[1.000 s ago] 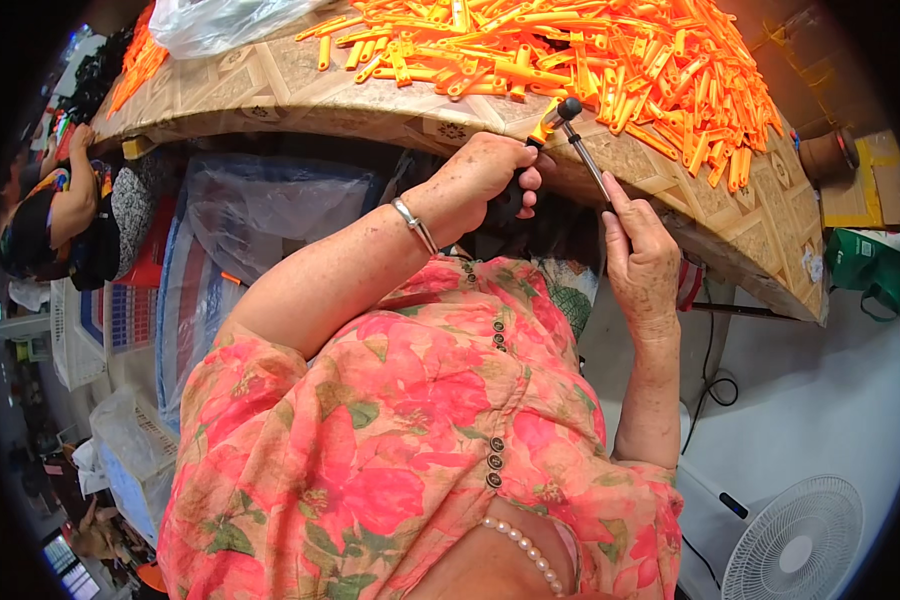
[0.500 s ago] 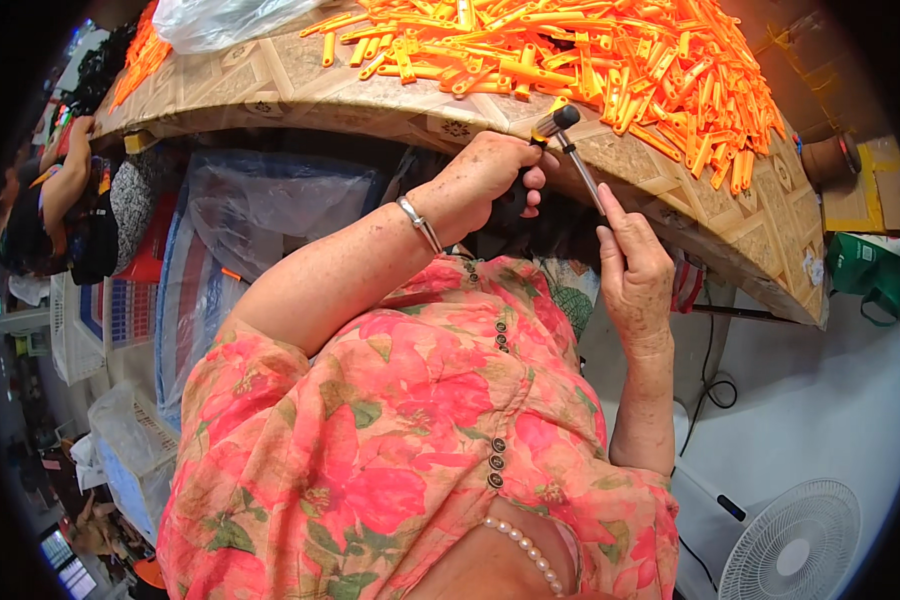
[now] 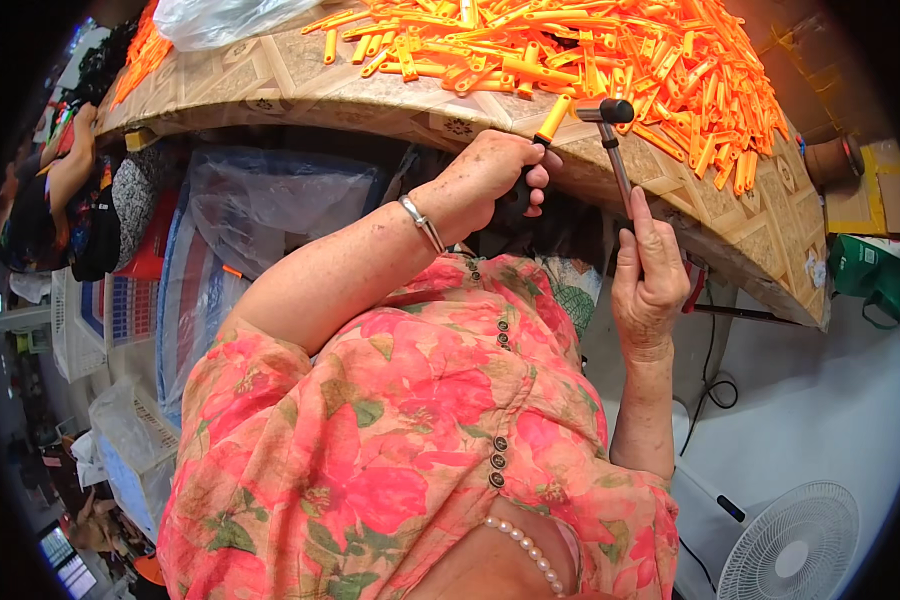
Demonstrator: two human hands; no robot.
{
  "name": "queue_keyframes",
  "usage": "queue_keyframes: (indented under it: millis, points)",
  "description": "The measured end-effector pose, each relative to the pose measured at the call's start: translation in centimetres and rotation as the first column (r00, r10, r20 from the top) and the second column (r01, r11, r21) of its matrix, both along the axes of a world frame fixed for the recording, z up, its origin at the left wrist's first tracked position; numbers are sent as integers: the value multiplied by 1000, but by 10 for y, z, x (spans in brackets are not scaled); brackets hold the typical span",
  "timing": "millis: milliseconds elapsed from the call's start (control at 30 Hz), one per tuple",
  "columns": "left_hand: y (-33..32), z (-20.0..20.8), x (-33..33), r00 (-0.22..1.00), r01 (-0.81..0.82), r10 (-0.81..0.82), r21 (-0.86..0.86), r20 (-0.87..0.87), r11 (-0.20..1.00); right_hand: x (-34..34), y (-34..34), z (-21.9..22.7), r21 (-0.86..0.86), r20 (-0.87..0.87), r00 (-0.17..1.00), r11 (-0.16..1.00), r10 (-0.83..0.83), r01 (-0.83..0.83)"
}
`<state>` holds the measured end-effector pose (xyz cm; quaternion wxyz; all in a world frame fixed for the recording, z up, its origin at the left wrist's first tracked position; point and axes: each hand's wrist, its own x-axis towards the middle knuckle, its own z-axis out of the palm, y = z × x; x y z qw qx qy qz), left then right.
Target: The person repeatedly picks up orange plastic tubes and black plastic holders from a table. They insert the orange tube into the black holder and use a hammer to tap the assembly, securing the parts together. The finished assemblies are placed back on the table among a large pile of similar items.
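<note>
My left hand (image 3: 510, 172) is closed at the table's near edge, wrapped round a black handle (image 3: 515, 198). From the top of that handle a slim orange plastic piece (image 3: 553, 118) sticks up, tilted right. In my right hand (image 3: 652, 275) is a small hammer (image 3: 618, 165) with a metal shaft and a dark-tipped head. The hammer head stands just right of the orange piece, apart from it. Most of the black handle is hidden by my fingers.
A big heap of orange plastic pieces (image 3: 660, 85) covers the table's far right. A clear plastic bag (image 3: 225, 22) lies far left on the patterned table (image 3: 310, 75). A white fan (image 3: 792, 555) is at lower right, a green bag (image 3: 865, 275) at right. Another person's arm (image 3: 70, 170) shows at left.
The hammer has moved right, off the top of the piece in my left hand, and my right hand moved with it. More of the orange piece now shows. My left hand has barely moved.
</note>
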<state>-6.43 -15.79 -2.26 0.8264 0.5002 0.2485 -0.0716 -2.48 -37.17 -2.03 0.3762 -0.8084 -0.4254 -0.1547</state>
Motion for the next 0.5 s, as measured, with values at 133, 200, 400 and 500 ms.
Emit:
queue_keyframes:
  millis: [133,200,400,500]
  points:
    - [-2,2,0,1000,-3,3,8,-5,1000,-1,-2,-19,-60,-76,997,998,6,-10]
    - [-2,1,0,1000,-11,11,10,-7,1000,0,-1,-14,-40,-92,996,999,11,-14]
    - [-2,-2,1,1000,-13,13,7,6,1000,-2,4,3,-245,2,1000,969,-12,12]
    - [-3,0,2,1000,-7,7,15,12,1000,4,5,5,-182,-25,999,983,30,-34]
